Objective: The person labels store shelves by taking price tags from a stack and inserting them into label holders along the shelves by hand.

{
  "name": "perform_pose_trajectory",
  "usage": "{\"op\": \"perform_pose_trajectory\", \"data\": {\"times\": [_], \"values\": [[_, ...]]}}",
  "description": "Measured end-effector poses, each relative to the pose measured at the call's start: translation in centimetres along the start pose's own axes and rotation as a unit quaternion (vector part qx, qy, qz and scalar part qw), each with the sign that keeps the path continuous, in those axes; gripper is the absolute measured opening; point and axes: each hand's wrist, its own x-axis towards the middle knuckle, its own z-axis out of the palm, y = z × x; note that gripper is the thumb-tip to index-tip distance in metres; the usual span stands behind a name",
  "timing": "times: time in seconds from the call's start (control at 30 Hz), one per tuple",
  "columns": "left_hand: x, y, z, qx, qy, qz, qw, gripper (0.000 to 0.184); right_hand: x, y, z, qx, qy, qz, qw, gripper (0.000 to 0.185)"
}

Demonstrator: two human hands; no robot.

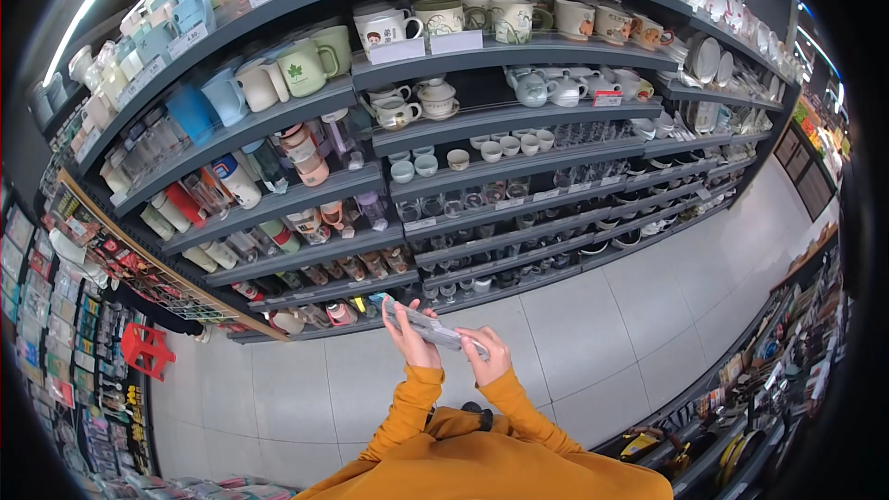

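A clear, flat package point(433, 329) with a bluish tip at its left end is held in front of my body, above the tiled floor. My left hand point(413, 337) is closed around its left part, the fingers showing along its far edge. At its right end, the fingers of my right hand point(486, 353) are closed on it. What lies inside the package is too small to make out. Both sleeves are orange. Beyond the hands stand dark shelves point(519, 61) with mugs, teapots, bowls and glasses.
A red plastic stool point(147, 350) stands on the floor at the left, near a person's dark-clothed leg. Racks of packaged goods point(56, 352) line the left edge. At the lower right is another shelf with pans point(732, 449). Bottles and tumblers point(236, 181) fill the shelves at left.
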Motion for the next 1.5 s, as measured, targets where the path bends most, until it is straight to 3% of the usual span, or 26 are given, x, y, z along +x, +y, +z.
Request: {"op": "perform_pose_trajectory", "data": {"times": [0.23,0.33,0.43,0.47,0.63,0.73,0.87,1.03,1.17,1.27,1.37,1.5], "values": [[3.9,-2.1,-4.7,-0.118,0.026,-0.092,0.988,0.039,-0.8,-2.0,-1.4,0.001,-0.025,-0.039,0.999,0.019],[3.9,-2.5,-5.9,-0.153,0.016,-0.117,0.981,0.039,-0.7,-2.8,-1.2,0.036,0.011,-0.065,0.997,0.019],[1.7,-2.8,-3.1,-0.182,0.018,-0.137,0.974,0.040,0.2,-1.6,0.6,-0.028,0.064,-0.059,0.996,0.022],[0.2,-2.6,-1.4,-0.207,0.020,-0.147,0.967,0.041,0.2,-1.3,1.0,-0.057,0.041,-0.040,0.997,0.023],[0.0,-3.3,-1.2,-0.029,0.028,-0.128,0.991,0.042,0.0,-1.0,1.7,-0.105,-0.015,0.003,0.994,0.029],[1.2,-3.6,-2.5,-0.086,-0.012,-0.092,0.992,0.041,-0.7,-1.3,1.7,-0.118,-0.031,-0.013,0.992,0.035],[1.0,-3.1,-1.9,-0.101,-0.005,-0.182,0.978,0.041,-0.9,-0.2,2.6,-0.079,0.003,-0.007,0.997,0.038],[-2.2,-2.1,0.8,0.004,-0.103,-0.146,0.984,0.039,0.2,1.4,1.4,-0.066,0.001,-0.014,0.998,0.039],[0.0,-3.8,-1.3,-0.052,-0.083,-0.168,0.981,0.045,0.1,-0.6,0.9,-0.096,-0.003,-0.045,0.994,0.041],[-1.2,-3.2,-0.7,-0.089,-0.099,-0.176,0.975,0.039,0.1,0.5,2.1,-0.086,0.075,-0.089,0.989,0.045],[-2.8,-2.8,0.4,-0.018,-0.159,-0.153,0.975,0.043,0.5,2.3,2.1,-0.056,0.093,-0.021,0.994,0.049],[-3.3,-1.8,0.7,0.035,-0.183,-0.105,0.977,0.045,0.5,1.2,0.7,-0.081,0.055,-0.056,0.994,0.044]]}}
